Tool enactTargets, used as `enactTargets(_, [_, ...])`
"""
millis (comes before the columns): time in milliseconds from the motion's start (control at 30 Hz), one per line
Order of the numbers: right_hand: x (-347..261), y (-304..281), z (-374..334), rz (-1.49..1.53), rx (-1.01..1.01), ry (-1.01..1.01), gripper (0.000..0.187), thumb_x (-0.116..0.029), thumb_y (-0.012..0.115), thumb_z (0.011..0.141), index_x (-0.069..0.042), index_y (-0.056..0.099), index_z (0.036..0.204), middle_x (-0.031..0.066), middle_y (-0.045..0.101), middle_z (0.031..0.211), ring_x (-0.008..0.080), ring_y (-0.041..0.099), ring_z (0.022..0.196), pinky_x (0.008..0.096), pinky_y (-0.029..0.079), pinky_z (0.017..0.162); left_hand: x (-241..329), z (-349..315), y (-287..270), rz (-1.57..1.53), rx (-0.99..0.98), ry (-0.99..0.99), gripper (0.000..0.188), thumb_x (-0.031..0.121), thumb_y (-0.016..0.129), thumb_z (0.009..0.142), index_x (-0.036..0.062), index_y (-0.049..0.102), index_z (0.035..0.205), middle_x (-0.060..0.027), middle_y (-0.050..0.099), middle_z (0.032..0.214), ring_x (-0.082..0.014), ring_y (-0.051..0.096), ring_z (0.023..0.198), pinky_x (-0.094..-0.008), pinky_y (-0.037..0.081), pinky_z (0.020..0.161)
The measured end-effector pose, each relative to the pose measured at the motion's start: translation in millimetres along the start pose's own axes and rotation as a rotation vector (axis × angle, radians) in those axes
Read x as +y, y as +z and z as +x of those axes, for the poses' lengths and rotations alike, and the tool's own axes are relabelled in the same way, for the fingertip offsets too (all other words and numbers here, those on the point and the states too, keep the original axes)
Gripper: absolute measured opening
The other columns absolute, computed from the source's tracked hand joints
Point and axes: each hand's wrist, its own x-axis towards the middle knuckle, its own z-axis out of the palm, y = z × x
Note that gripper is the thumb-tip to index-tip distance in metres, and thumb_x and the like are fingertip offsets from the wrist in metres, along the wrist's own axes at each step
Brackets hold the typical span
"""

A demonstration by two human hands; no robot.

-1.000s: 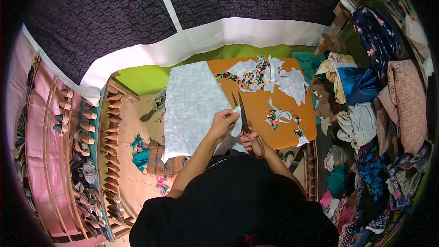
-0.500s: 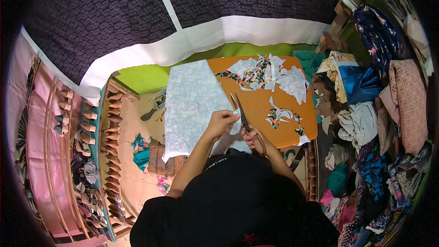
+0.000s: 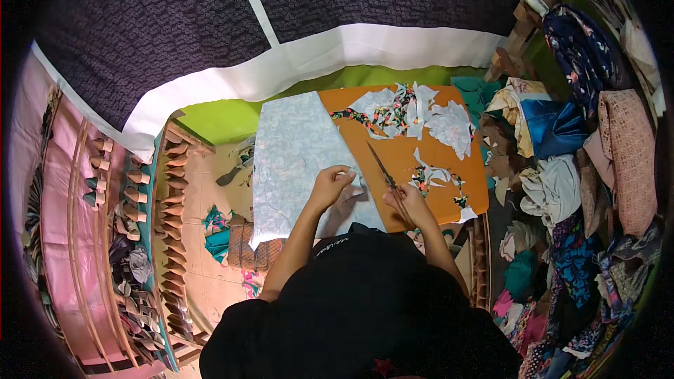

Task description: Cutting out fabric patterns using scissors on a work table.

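A large pale cloth (image 3: 298, 147), whitish with a faint print showing through, covers the left part of the orange tabletop (image 3: 386, 147). My left hand (image 3: 331, 186) is closed in a pinch at the cloth's right side, where an edge is lifted and casts a shadow. My right hand (image 3: 408, 203) grips a pair of dark scissors (image 3: 381, 166) over the tabletop. Their blades look closed and point away from me, to the upper left, apart from the cloth.
Dark floral and white fabric scraps (image 3: 400, 112) lie at the tabletop's far right, with smaller scraps (image 3: 439, 177) nearer. Piled cloths (image 3: 551, 189) fill the right side. Racks of wooden shoe forms (image 3: 173, 231) stand at left. A dark curtain (image 3: 175, 21) hangs behind.
The scissors in my right hand moved right, away from the cloth, and their blades came together. My left hand shifted slightly left and the cloth edge dropped lower.
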Motion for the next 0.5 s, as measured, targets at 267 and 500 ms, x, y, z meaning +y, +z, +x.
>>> enactTargets(267, [-20,-4,-1,-0.185,0.315,-0.115,0.057,-0.035,0.075,0.055,0.005,0.048,0.084,0.0105,0.053,0.067,0.0174,0.051,0.062,0.0289,0.043,0.059,1,3,-4,0.599,0.188,0.404,0.019,0.022,0.057,0.076,0.0039,0.060,0.079,-0.0055,0.060,0.084,-0.0146,0.055,0.078,-0.0265,0.040,0.072])
enactTargets(500, [-14,-3,19,0.103,0.236,-0.184,0.046,-0.019,0.076,0.056,0.001,0.047,0.085,0.0045,0.054,0.070,0.0078,0.049,0.063,0.0219,0.041,0.055,21,0,-2,-0.030,-0.128,0.168,0.016,0.015,0.053,0.080,0.0000,0.054,0.085,-0.0002,0.054,0.073,-0.0059,0.049,0.066,-0.0198,0.039,0.059])
